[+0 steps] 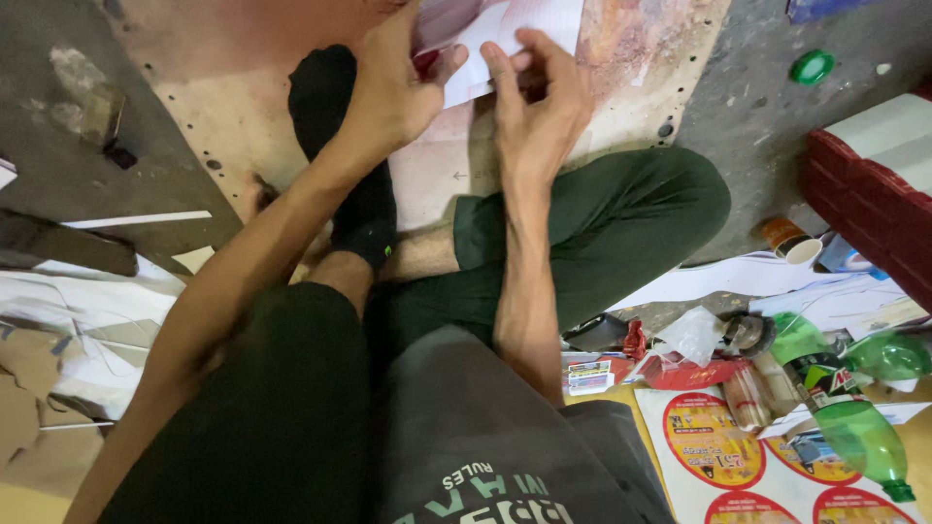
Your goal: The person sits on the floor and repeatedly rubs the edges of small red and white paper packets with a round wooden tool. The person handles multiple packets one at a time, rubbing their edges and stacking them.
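I sit cross-legged on the floor in dark green trousers (621, 223) and a black sock (354, 155). My left hand (393, 82) grips a folded pink-and-white sheet of paper (505, 29) at the top of the view, thumb over its lower edge. My right hand (539, 97) pinches the same paper from the right, fingers curled on its fold. The paper lies over a stained pale board (252, 107) on the ground, just beyond my foot.
A green plastic bottle (845, 417), a small glass jar (748, 393), red wrappers (694, 374) and printed sticker sheets (738, 456) lie at the lower right. A red crate (874, 204) and a paper cup (791, 243) stand at right. Cardboard scraps (58, 340) lie on the left.
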`<move>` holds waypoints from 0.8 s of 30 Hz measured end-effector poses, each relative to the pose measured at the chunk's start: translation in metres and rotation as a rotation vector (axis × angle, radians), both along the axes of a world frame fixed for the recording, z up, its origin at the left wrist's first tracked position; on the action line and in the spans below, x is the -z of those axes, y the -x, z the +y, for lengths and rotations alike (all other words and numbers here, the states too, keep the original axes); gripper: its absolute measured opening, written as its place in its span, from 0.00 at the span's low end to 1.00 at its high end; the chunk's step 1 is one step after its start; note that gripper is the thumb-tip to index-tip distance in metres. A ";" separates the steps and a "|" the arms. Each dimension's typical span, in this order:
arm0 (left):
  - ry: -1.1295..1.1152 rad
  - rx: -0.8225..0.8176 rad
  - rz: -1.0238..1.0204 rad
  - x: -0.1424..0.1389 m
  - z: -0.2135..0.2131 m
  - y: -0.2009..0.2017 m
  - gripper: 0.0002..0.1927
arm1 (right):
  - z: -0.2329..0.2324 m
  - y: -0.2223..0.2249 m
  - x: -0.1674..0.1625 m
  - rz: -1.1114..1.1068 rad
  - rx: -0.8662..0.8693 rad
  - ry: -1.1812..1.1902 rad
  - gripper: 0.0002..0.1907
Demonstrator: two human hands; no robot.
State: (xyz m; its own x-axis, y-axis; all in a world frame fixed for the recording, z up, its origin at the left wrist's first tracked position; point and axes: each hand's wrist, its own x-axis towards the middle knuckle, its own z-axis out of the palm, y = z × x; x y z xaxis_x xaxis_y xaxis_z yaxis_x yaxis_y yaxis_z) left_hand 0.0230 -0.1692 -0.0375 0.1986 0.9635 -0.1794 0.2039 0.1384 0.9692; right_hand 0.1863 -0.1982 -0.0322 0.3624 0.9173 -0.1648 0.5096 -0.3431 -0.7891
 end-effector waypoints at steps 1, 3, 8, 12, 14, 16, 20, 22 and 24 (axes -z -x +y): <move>0.142 0.015 0.154 -0.004 0.000 0.002 0.21 | 0.002 -0.003 0.001 0.041 0.006 0.018 0.21; 0.423 0.052 0.460 -0.013 -0.001 0.009 0.26 | 0.005 -0.005 0.003 0.071 0.008 0.002 0.28; -0.552 0.400 0.876 -0.033 -0.005 0.026 0.20 | 0.003 -0.002 0.002 0.095 -0.036 -0.050 0.38; -0.707 0.507 0.873 -0.036 -0.003 0.029 0.26 | 0.012 -0.006 -0.007 0.066 -0.067 0.056 0.39; -0.664 0.513 0.836 -0.034 -0.001 0.030 0.26 | 0.024 -0.012 -0.009 -0.166 -0.147 0.030 0.37; -0.608 0.524 0.815 -0.032 -0.001 0.032 0.27 | 0.033 -0.014 -0.013 -0.516 -0.280 -0.028 0.32; -0.532 0.538 0.784 -0.026 -0.004 0.037 0.21 | 0.032 -0.001 -0.006 -0.658 -0.366 -0.200 0.37; -0.577 0.505 0.771 -0.023 -0.005 0.039 0.20 | 0.032 0.000 -0.009 -0.498 -0.372 -0.117 0.40; -0.644 0.468 0.781 -0.022 -0.005 0.041 0.25 | 0.043 -0.006 -0.011 -0.547 -0.275 -0.133 0.40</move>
State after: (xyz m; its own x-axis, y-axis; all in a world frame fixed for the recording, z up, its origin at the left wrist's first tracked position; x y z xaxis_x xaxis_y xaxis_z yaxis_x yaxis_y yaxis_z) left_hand -0.0177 -0.1742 -0.0157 0.6171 0.7814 0.0926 0.6892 -0.5935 0.4156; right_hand 0.1920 -0.1548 -0.0214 0.1103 0.9889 0.0996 0.9075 -0.0594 -0.4158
